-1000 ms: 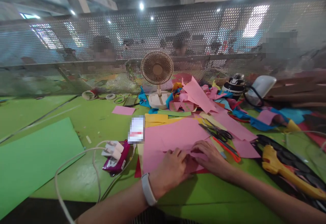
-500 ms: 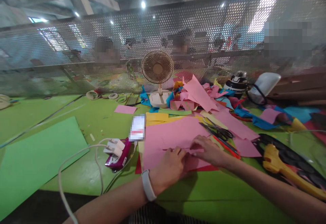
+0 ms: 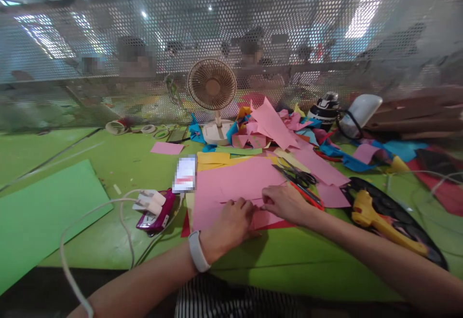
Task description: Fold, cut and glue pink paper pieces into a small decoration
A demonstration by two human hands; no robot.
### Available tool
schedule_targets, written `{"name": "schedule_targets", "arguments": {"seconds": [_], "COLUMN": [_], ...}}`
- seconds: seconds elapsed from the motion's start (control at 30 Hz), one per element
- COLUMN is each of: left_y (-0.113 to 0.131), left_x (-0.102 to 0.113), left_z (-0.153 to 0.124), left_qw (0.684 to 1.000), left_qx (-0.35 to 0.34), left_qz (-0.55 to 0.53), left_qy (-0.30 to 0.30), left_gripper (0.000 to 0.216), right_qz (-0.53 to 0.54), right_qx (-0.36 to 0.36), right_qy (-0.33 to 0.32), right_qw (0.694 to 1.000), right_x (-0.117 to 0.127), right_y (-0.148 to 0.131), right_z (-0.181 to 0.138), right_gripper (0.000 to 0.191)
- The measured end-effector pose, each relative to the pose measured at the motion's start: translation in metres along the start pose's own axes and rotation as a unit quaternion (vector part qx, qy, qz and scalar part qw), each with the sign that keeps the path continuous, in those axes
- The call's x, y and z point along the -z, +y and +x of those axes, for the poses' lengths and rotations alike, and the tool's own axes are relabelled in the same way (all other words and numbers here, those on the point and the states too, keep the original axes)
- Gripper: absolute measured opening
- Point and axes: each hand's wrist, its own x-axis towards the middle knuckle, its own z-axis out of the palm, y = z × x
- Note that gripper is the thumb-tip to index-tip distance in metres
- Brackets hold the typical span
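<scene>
A pink paper sheet [image 3: 210, 183] lies on the layered coloured sheets in front of me, with a narrow fold or strip of pink paper along its lower part. My left hand [image 3: 233, 219], below a white wristband, has its fingers curled down on that pink paper. Close beside it, my right hand [image 3: 282, 203] is closed, thumb and forefinger pinched at the same strip. What lies beneath the fingertips is partly hidden. Black-handled scissors [image 3: 304, 177] rest just beyond the right hand, above an orange-red cutter or pen [image 3: 311, 198].
A phone [image 3: 185, 174] and a purple power strip [image 3: 156, 214] with a white plug and cable stand left. Behind are a small fan [image 3: 212, 86] and a heap of paper scraps [image 3: 271, 125]. A yellow glue gun [image 3: 383, 221] lies right on a black tray; a green sheet [image 3: 54, 216] lies far left.
The view has shifted, so everything sits a little further left and higher. My right hand has closed from spread fingers into a pinch near the left hand, which stays on the paper.
</scene>
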Motion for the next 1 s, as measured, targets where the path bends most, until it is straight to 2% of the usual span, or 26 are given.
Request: {"name": "schedule_targets", "arguments": {"seconds": [0.07,0.17,0.23,0.3,0.33,0.37,0.4,0.47,0.53,0.6,0.77,1.0], "left_y": [-0.001,-0.008,-0.017,-0.025,-0.029,-0.032,-0.034,-0.036,-0.035,-0.034,-0.035,-0.037], "left_x": [0.002,0.011,0.02,0.028,0.029,0.029,0.028,0.021,0.012,0.005,0.001,0.004], "left_z": [-0.001,-0.001,0.003,0.009,0.013,0.017,0.021,0.029,0.035,0.039,0.041,0.036], "left_qw": [1.0,0.999,0.994,0.98,0.967,0.949,0.923,0.85,0.796,0.77,0.752,0.745], "left_qx": [-0.001,-0.006,0.002,0.076,0.125,0.163,0.186,0.204,0.208,0.207,0.223,0.241], "left_qz": [-0.001,-0.044,-0.108,-0.179,-0.22,-0.271,-0.334,-0.454,-0.522,-0.551,-0.562,-0.563], "left_qy": [0.002,0.005,0.011,0.038,0.034,0.006,-0.053,-0.171,-0.223,-0.248,-0.265,-0.265], "left_gripper": [0.052,0.051,0.046,0.041,0.039,0.038,0.039,0.045,0.047,0.05,0.05,0.045], "right_qz": [0.099,0.272,0.34,0.36,0.362,0.366,0.371,0.383,0.39,0.392,0.408,0.4], "right_qx": [-0.035,-0.069,-0.075,-0.08,-0.084,-0.089,-0.093,-0.097,-0.096,-0.093,-0.077,-0.074], "right_qy": [-0.068,-0.173,-0.2,-0.204,-0.204,-0.206,-0.208,-0.212,-0.215,-0.217,-0.207,-0.204], "right_qw": [0.992,0.944,0.916,0.907,0.905,0.903,0.9,0.894,0.89,0.889,0.886,0.891], "right_x": [-0.004,-0.009,-0.01,-0.009,-0.008,-0.008,-0.008,-0.008,-0.01,-0.012,-0.013,-0.011], "right_y": [0.007,0.017,0.022,0.024,0.024,0.023,0.023,0.022,0.023,0.024,0.025,0.023], "right_z": [0.003,0.009,0.012,0.014,0.014,0.014,0.014,0.014,0.014,0.014,0.013,0.012], "right_gripper": [0.014,0.018,0.017,0.017,0.018,0.018,0.018,0.016,0.014,0.013,0.014,0.017]}}
